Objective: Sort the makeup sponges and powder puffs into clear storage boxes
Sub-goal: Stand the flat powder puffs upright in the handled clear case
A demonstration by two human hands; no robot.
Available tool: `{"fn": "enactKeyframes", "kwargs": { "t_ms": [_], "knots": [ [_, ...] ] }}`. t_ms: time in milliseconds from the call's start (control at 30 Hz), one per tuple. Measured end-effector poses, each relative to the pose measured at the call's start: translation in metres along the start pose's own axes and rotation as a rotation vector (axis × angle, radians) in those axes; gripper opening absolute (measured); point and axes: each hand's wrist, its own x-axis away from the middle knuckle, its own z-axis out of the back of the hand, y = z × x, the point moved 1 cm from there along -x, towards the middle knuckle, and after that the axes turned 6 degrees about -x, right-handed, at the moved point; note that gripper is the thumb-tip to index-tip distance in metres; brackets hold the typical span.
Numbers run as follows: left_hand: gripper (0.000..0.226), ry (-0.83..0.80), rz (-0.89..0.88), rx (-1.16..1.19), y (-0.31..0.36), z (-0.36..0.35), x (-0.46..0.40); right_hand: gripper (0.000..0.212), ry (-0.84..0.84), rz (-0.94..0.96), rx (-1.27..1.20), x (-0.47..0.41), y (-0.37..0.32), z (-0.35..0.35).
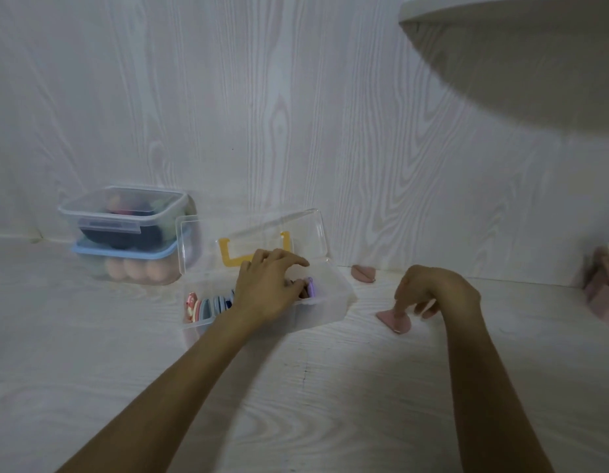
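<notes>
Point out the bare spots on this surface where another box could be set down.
Widest bare patch: the near surface between the two forearms, in front of the open box. Another lies left of that box, in front of the stacked boxes. Crowded: around the right hand, between two pink puffs.

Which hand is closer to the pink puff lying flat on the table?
Right. The right hand touches the pink puff with a fingertip; the left hand is over the open box.

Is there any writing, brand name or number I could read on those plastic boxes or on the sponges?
None can be read.
Open clear box with the yellow handle: no print shows.
Two stacked lidded boxes: no label visible.
Pink puff under the right hand: plain.
</notes>
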Motion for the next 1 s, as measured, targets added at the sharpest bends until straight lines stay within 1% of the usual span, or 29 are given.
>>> {"fn": "enactKeyframes", "kwargs": {
  "t_ms": [33, 100, 200, 300, 333, 400, 467, 567, 633, 700, 800, 867, 933, 1000],
  "knots": [
    [0.028, -0.003, -0.04, 0.041, -0.001, 0.0, 0.001, 0.051, -0.018, -0.012, -0.003, -0.005, 0.001, -0.004],
    [0.026, -0.011, -0.067, 0.102, -0.002, 0.0, 0.003, 0.044, -0.042, -0.028, -0.043, -0.009, 0.0, -0.009],
    [0.025, -0.02, -0.084, 0.109, -0.003, -0.001, 0.005, 0.042, -0.02, -0.039, -0.084, -0.009, -0.001, -0.01],
    [0.023, -0.026, -0.108, 0.117, 0.001, 0.0, 0.008, 0.053, 0.002, 0.005, -0.063, -0.005, -0.002, -0.008],
    [0.022, -0.019, -0.102, 0.121, 0.002, 0.0, 0.009, 0.054, 0.008, 0.022, -0.065, 0.0, -0.004, -0.006],
    [0.02, -0.003, -0.071, 0.145, 0.002, 0.001, 0.007, 0.043, 0.044, 0.1, -0.129, 0.013, -0.013, 0.002],
    [0.02, -0.005, -0.015, 0.171, 0.001, -0.001, 0.003, 0.03, 0.151, 0.246, -0.258, 0.031, -0.026, 0.01],
    [0.026, 0.01, 0.06, 0.133, 0.005, -0.002, -0.004, 0.022, 0.398, 0.491, -0.381, 0.058, -0.05, 0.005],
    [0.026, 0.038, 0.069, 0.062, 0.008, -0.003, -0.008, 0.019, 0.488, 0.567, -0.38, 0.062, -0.064, -0.008],
    [0.026, 0.066, 0.061, 0.02, 0.009, -0.006, -0.01, 0.017, 0.544, 0.576, -0.326, 0.06, -0.073, -0.02],
    [0.021, 0.094, 0.051, 0.057, 0.008, -0.01, -0.007, 0.014, 0.53, 0.546, -0.22, 0.054, -0.083, -0.036],
    [0.014, 0.087, 0.025, 0.089, 0.006, -0.012, -0.007, 0.028, 0.484, 0.505, -0.145, 0.047, -0.088, -0.048],
    [0.022, 0.006, -0.024, 0.105, 0.007, -0.01, -0.005, 0.035, 0.436, 0.478, -0.103, 0.038, -0.09, -0.054],
    [0.031, -0.081, -0.077, 0.085, 0.008, -0.009, -0.004, 0.033, 0.357, 0.465, -0.148, 0.032, -0.09, -0.051]
  ]
}}
